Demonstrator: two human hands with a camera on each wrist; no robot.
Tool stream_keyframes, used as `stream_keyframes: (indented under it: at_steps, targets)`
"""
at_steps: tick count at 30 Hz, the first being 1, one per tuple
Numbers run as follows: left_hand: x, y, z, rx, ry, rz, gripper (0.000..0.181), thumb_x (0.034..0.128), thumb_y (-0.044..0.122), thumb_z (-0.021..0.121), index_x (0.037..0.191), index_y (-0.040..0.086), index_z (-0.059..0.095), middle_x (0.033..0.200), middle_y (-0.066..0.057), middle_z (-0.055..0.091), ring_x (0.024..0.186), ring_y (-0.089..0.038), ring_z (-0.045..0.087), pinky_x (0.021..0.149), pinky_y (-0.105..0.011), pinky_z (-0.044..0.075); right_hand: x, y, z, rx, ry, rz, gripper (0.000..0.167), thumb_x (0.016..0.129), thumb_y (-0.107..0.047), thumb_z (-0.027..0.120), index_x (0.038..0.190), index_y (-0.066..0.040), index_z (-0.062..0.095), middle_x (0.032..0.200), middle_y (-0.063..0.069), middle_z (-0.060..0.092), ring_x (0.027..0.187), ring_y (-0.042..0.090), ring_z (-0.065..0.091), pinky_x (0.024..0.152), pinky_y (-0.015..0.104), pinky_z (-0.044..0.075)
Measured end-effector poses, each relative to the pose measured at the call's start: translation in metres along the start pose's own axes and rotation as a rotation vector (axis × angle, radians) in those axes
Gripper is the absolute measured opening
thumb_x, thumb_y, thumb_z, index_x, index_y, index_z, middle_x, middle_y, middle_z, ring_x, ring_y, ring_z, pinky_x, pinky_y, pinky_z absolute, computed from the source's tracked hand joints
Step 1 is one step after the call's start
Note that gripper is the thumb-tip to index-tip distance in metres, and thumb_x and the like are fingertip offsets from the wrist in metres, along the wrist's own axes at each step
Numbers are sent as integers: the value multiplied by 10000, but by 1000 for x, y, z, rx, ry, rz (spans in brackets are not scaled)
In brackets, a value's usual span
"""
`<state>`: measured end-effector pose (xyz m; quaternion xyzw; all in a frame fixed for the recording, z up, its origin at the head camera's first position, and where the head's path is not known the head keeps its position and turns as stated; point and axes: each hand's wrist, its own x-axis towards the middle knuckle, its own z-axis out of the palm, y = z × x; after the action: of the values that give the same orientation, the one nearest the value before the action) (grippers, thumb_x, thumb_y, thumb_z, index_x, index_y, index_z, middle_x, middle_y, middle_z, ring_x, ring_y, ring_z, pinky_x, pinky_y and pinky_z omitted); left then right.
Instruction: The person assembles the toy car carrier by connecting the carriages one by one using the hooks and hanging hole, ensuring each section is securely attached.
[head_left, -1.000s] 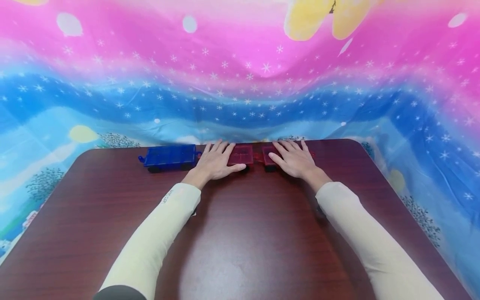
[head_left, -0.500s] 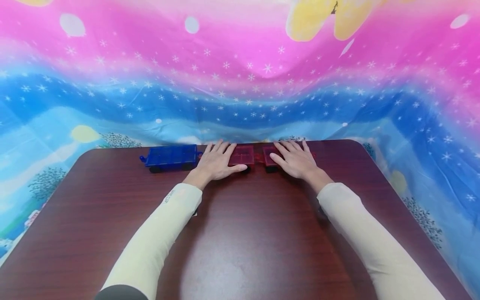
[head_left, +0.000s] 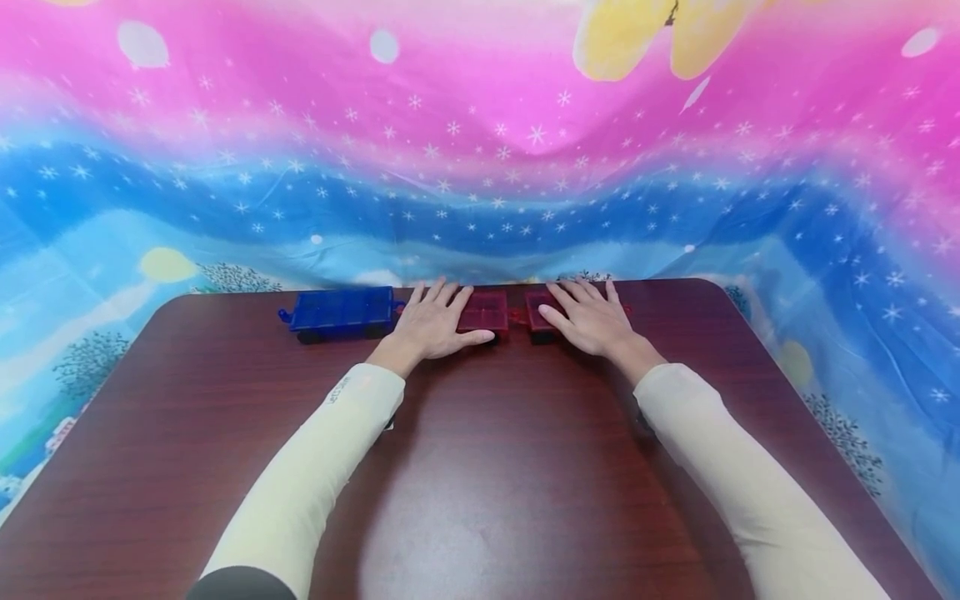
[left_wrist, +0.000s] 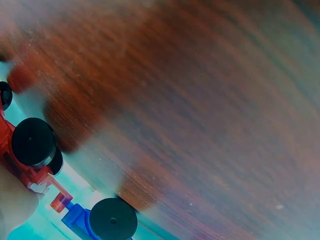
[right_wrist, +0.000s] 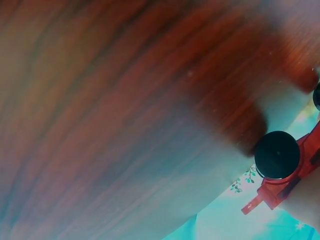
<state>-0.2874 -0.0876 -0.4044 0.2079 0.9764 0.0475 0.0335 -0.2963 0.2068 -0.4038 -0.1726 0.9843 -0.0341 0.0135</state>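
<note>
Three toy train cars with black wheels stand in a row near the table's far edge. Leftmost is a translucent blue car. Over the middle red car rests my left hand, fingers spread and straight. My right hand lies the same way on the right red car and covers most of it. A red coupling shows between the two red cars. In the left wrist view the red hook meets the blue car's end. A free red hook juts out in the right wrist view.
The dark wooden table has rounded far corners. Right behind its far edge hangs a pink and blue patterned cloth, which also runs along both sides.
</note>
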Motion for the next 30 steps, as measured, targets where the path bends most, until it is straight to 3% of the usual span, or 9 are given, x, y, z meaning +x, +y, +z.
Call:
stream_keyframes:
  at_steps: [15, 30]
  targets:
    - [-1, 0, -7, 12, -25, -15, 1033, 892, 852, 325, 1647, 170, 151, 1684, -122, 169, 1558, -319, 30, 1228, -540, 5, -1, -4, -3, 26, 3, 12, 871, 979, -761, 113, 1636, -201, 238, 1672, 126, 209, 1548, 346, 87, 1153, 672, -112]
    - [-14, -19, -9, -79, 42, -53, 992, 905, 833, 313, 1640, 175, 209, 1677, -127, 194, 1555, -337, 42, 1218, -570, -19, -3, -10, -6, 81, 39, 10, 844, 998, -737, 176, 1628, -182, 266, 1677, 131, 189, 1544, 372, 88, 1152, 674, -110]
